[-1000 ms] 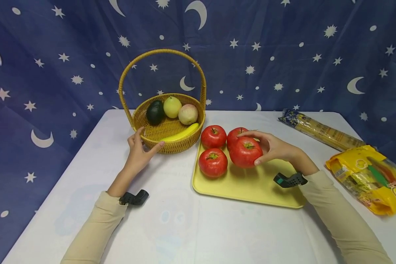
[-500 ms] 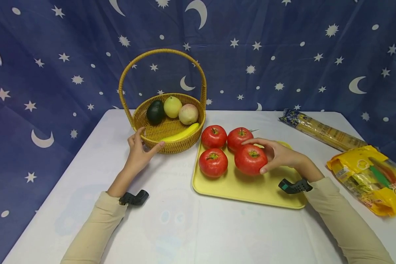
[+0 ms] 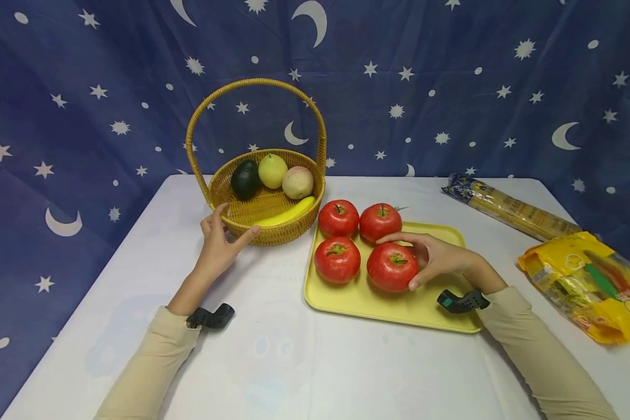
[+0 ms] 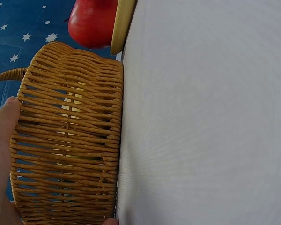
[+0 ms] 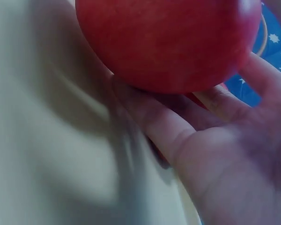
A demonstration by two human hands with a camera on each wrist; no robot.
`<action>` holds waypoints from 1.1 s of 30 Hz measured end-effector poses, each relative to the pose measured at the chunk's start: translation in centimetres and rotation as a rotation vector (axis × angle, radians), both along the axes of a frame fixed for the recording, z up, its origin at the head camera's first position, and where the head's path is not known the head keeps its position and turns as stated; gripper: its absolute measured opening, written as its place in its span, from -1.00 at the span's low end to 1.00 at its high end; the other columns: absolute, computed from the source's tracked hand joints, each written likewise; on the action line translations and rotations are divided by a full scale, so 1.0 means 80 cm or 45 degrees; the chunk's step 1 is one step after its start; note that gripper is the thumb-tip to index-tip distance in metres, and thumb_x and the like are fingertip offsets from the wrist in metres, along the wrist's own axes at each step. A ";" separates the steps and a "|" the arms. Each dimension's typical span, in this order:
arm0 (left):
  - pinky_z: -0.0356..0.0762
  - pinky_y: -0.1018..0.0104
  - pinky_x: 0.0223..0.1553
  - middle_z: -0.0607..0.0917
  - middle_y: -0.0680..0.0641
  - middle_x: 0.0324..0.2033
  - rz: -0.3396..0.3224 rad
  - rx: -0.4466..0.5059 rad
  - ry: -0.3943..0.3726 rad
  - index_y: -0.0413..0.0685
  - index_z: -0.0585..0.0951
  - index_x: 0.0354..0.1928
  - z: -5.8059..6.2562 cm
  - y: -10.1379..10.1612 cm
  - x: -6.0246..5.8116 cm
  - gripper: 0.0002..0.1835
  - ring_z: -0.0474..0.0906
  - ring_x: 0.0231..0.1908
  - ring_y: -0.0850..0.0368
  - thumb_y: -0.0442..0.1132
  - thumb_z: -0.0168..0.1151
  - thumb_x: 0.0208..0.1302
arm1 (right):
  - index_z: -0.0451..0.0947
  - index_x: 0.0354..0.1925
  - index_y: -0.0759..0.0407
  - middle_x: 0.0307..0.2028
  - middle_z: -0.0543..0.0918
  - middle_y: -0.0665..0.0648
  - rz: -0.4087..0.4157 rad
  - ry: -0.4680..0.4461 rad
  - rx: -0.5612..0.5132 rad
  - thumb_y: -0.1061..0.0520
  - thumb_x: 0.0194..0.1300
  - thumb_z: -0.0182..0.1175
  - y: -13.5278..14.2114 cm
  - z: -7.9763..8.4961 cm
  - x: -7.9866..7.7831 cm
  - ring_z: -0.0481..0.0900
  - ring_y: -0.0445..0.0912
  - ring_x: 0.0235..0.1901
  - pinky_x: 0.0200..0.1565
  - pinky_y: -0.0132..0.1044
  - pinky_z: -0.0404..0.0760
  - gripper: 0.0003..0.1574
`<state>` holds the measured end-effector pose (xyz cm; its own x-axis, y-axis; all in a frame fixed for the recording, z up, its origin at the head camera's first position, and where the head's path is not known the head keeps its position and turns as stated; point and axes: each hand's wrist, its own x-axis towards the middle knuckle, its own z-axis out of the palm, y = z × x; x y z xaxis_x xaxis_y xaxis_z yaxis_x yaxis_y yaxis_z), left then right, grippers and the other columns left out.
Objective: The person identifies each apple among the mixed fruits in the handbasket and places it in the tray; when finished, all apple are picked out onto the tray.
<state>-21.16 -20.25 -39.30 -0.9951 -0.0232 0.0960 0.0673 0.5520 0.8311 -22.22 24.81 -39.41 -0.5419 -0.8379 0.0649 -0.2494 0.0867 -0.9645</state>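
My right hand (image 3: 438, 259) grips a red apple (image 3: 392, 268), thumb on its near right side and fingers behind it, low over the front middle of a yellow tray (image 3: 341, 303). In the right wrist view the apple (image 5: 168, 42) rests against the fingers. Two more apples stand at the tray's back edge, and another apple (image 3: 337, 260) sits left of the held one. My left hand (image 3: 220, 248) holds the front left rim of a wicker basket (image 3: 280, 234); its thumb lies along the outside. Inside are an avocado (image 3: 245, 179), a pear (image 3: 272, 171), a peach (image 3: 297, 182) and a banana (image 3: 289, 213).
A long packet of noodles (image 3: 514, 209) lies at the back right. In front of it, a yellow printed bag (image 3: 583, 286) lies near the right edge. The basket's tall handle (image 3: 257, 81) arches up before a dark blue star-patterned cloth (image 3: 136, 87).
My right hand has brought the apple towards me and lowered it over the tray's front part, away from the back apples. The left hand stays at the basket rim.
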 end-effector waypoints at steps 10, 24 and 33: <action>0.22 -0.15 0.29 -0.15 -0.35 0.36 0.000 0.000 0.007 0.00 -0.16 0.53 0.002 -0.003 -0.002 0.04 0.16 0.30 -0.33 0.15 0.27 0.25 | 0.19 0.39 0.29 0.28 0.42 0.04 0.037 -0.004 0.082 0.31 0.05 0.44 -0.003 -0.004 -0.001 0.39 -0.10 0.25 0.17 -0.13 0.52 0.00; 0.22 -0.17 0.30 -0.17 -0.36 0.37 -0.006 -0.008 -0.001 -0.04 -0.18 0.53 0.000 -0.002 0.001 0.06 0.15 0.32 -0.36 0.16 0.26 0.26 | 0.06 0.46 0.30 0.41 0.24 0.13 0.020 -0.010 0.061 0.40 0.14 0.33 -0.005 -0.007 0.001 0.31 -0.14 0.33 0.24 -0.24 0.44 0.02; 0.26 -0.23 0.22 -0.15 -0.36 0.36 0.002 -0.010 0.023 -0.08 -0.15 0.52 -0.001 0.000 0.002 0.11 0.16 0.28 -0.35 0.27 0.26 0.20 | 0.06 0.48 0.22 0.43 0.17 0.26 -0.052 0.037 0.124 0.35 0.17 0.34 -0.005 -0.008 0.000 0.32 -0.19 0.32 0.24 -0.27 0.43 0.03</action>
